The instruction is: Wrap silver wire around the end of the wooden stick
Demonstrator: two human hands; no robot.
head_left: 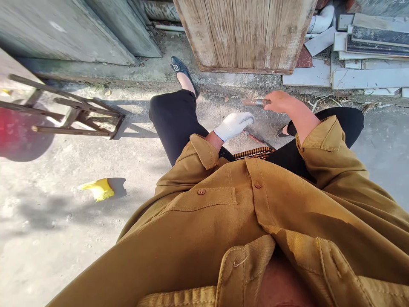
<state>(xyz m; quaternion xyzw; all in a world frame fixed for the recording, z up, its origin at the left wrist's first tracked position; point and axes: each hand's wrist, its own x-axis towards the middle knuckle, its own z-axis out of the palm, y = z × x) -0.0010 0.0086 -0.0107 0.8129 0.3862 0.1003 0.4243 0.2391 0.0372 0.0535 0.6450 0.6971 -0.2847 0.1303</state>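
My right hand (278, 102), bare, is closed round a brown stick-like handle (249, 102) with silvery wire wound about it near my fingers. It points left, above the ground between my knees. My left hand (234, 125) wears a white knit glove and sits lower and to the left, apart from the handle. Its fingers are curled together; what they hold, if anything, is hidden. Below the glove lies a thin reddish rod (257, 140), partly covered. An orange-and-black woven seat (254, 152) shows between my thighs.
A weathered wooden panel (243, 38) stands ahead. Stacked boards and tiles (367, 55) lie at the far right beside a white pipe (321, 21). On the left are a wooden stool on its side (86, 113), a red basin-like object (22, 132) and a yellow crumpled item (99, 189).
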